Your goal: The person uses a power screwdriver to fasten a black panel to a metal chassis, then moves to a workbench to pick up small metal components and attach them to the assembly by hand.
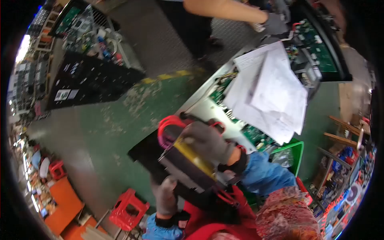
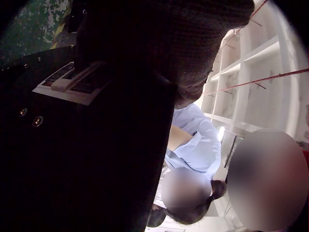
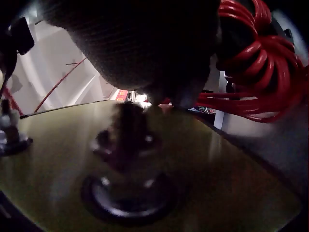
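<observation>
A box-shaped unit (image 1: 188, 164), dark with a yellow face and red cables (image 1: 167, 124) at its ends, is tilted in front of my body. My grey-gloved right hand (image 1: 208, 142) grips it from above, over the yellow face. Metal bolts (image 3: 130, 193) stand out of that yellow face (image 3: 231, 179) in the right wrist view, with a coil of red cable (image 3: 260, 58) beside the glove. My gloved left hand (image 1: 166, 196) holds the unit's lower side. In the left wrist view, a dark panel (image 2: 96, 159) with a label and screws hides its fingers.
White paper sheets (image 1: 272, 92) cover circuit boards (image 1: 254, 134) in a large bin ahead to the right. Beside it stands a green crate (image 1: 298, 156). Another person's gloved hand (image 1: 276, 24) reaches in at the far side. A black-sided bin (image 1: 88, 80) and red stool (image 1: 129, 210) are left.
</observation>
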`<state>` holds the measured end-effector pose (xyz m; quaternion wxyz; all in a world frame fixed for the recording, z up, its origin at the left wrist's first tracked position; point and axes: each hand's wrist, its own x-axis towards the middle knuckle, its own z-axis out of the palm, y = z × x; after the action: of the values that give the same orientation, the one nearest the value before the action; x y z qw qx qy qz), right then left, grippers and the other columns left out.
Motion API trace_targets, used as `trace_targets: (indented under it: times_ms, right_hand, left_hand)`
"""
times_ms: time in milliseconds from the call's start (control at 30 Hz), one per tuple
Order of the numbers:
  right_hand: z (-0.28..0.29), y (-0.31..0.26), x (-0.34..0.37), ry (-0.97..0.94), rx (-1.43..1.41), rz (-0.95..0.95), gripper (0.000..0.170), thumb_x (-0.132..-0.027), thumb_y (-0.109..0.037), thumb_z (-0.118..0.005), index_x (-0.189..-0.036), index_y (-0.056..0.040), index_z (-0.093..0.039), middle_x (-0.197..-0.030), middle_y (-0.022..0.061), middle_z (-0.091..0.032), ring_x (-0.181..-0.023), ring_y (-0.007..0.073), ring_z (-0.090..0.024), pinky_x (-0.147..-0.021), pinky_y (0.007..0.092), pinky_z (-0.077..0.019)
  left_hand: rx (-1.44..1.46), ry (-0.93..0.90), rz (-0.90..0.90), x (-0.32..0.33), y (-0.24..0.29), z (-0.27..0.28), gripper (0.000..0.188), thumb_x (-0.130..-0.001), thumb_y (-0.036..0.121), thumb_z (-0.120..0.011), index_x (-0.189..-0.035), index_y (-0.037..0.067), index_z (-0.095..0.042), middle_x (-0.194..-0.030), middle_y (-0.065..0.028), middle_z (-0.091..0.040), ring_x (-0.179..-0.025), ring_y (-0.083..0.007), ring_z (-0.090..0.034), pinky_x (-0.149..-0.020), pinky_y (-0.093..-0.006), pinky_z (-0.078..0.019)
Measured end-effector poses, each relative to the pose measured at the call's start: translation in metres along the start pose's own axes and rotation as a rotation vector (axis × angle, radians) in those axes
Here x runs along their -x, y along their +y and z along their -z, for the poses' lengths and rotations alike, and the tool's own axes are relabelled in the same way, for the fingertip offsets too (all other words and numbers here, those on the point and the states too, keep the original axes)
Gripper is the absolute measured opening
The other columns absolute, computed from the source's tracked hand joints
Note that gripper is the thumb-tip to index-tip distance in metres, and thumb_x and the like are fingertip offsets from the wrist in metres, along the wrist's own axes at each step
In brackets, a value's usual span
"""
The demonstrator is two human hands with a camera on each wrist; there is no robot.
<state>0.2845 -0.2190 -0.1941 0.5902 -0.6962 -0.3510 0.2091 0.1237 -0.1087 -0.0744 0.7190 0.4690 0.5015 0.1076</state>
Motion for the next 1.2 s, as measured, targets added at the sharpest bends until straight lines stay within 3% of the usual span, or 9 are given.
trace_targets:
  times_ms: [167,200,333,533,633,733,933,1033,1200]
  right_hand:
    - [0.01,-0.02,-0.01,-0.018,0.0,-0.051,0.02,-0.085,-0.003,-0.067,-0.104,-0.0084,-0.07,-0.1,0.0102,-0.067,-0.093,0.0305,-0.067,-0.077,0.0377,-0.0554]
    - [0.01,-0.019,-0.011,-0.031,0.018,-0.064,0.019,-0.085,-0.003,-0.068,-0.104,-0.0077,-0.069,-0.1,0.0104,-0.067,-0.093,0.0306,-0.067,-0.077,0.0373,-0.0556]
    - [0.012,-0.019,-0.012,-0.053,0.099,-0.022,0.018,-0.085,-0.006,-0.07,-0.103,-0.0068,-0.069,-0.101,0.0106,-0.067,-0.092,0.0318,-0.068,-0.076,0.0383,-0.0557]
    - [0.015,-0.016,-0.015,-0.055,0.112,0.096,0.018,-0.086,-0.007,-0.07,-0.104,-0.0058,-0.067,-0.1,0.0109,-0.066,-0.091,0.031,-0.068,-0.076,0.0382,-0.0551]
    - [0.016,-0.011,-0.016,-0.117,0.08,0.049,0.016,-0.086,-0.008,-0.069,-0.102,-0.0061,-0.067,-0.097,0.0109,-0.066,-0.09,0.0307,-0.067,-0.076,0.0382,-0.0545]
    - [0.022,-0.012,-0.019,-0.22,0.087,0.004,0.021,-0.082,-0.005,-0.063,-0.103,-0.0043,-0.064,-0.1,0.0132,-0.063,-0.097,0.0348,-0.064,-0.083,0.0446,-0.0536]
    - [0.023,-0.018,-0.021,-0.297,0.216,-0.089,0.021,-0.095,-0.022,-0.055,-0.103,-0.0056,-0.066,-0.1,0.0137,-0.064,-0.098,0.0335,-0.064,-0.085,0.045,-0.053]
    - [0.019,-0.015,-0.02,-0.256,0.286,-0.042,0.021,-0.093,-0.021,-0.057,-0.098,-0.0033,-0.067,-0.092,0.0124,-0.064,-0.088,0.0319,-0.065,-0.077,0.0411,-0.0531]
    - [0.014,-0.019,-0.021,-0.121,0.046,-0.147,0.02,-0.092,-0.015,-0.062,-0.104,-0.0011,-0.066,-0.097,0.0139,-0.067,-0.089,0.0312,-0.067,-0.079,0.0381,-0.0541]
  left_hand:
    - [-0.011,0.024,0.104,0.0,0.01,-0.006,0.047,-0.071,0.005,-0.062,-0.118,0.003,-0.055,-0.089,-0.0009,-0.056,-0.068,-0.0102,-0.054,-0.058,-0.024,-0.0425]
    - [-0.072,-0.044,0.09,-0.001,0.014,-0.004,0.048,-0.072,0.007,-0.062,-0.119,0.003,-0.055,-0.092,-0.001,-0.057,-0.069,-0.0105,-0.055,-0.058,-0.0241,-0.0426]
    - [-0.082,-0.011,0.066,0.001,0.016,-0.01,0.048,-0.073,0.009,-0.063,-0.12,0.004,-0.055,-0.094,-0.001,-0.058,-0.074,-0.0106,-0.056,-0.061,-0.0242,-0.0436]
    - [-0.112,-0.03,0.095,0.0,0.016,-0.005,0.055,-0.072,0.014,-0.067,-0.124,0.003,-0.054,-0.1,-0.0015,-0.058,-0.083,-0.0114,-0.058,-0.068,-0.0248,-0.0465]
    - [-0.115,-0.02,0.069,-0.001,0.014,-0.006,0.058,-0.072,0.016,-0.068,-0.126,0.003,-0.053,-0.103,-0.0019,-0.059,-0.085,-0.012,-0.058,-0.069,-0.0253,-0.0475]
    - [-0.122,-0.007,0.045,-0.002,0.011,-0.006,0.059,-0.072,0.017,-0.068,-0.127,0.002,-0.053,-0.105,-0.0026,-0.059,-0.086,-0.0128,-0.059,-0.071,-0.0259,-0.0484]
    - [-0.154,-0.005,0.059,-0.002,0.011,-0.003,0.059,-0.073,0.011,-0.066,-0.129,0.002,-0.052,-0.104,-0.0033,-0.06,-0.084,-0.0132,-0.06,-0.071,-0.0258,-0.0491]
    - [-0.138,-0.015,0.03,-0.002,0.01,-0.003,0.059,-0.074,0.009,-0.065,-0.13,0.002,-0.051,-0.103,-0.0034,-0.06,-0.082,-0.0128,-0.059,-0.069,-0.0257,-0.049]
    - [-0.117,-0.011,0.043,-0.002,0.008,-0.001,0.06,-0.073,0.009,-0.065,-0.131,0.002,-0.05,-0.1,-0.0031,-0.06,-0.08,-0.0125,-0.059,-0.067,-0.0258,-0.0485]
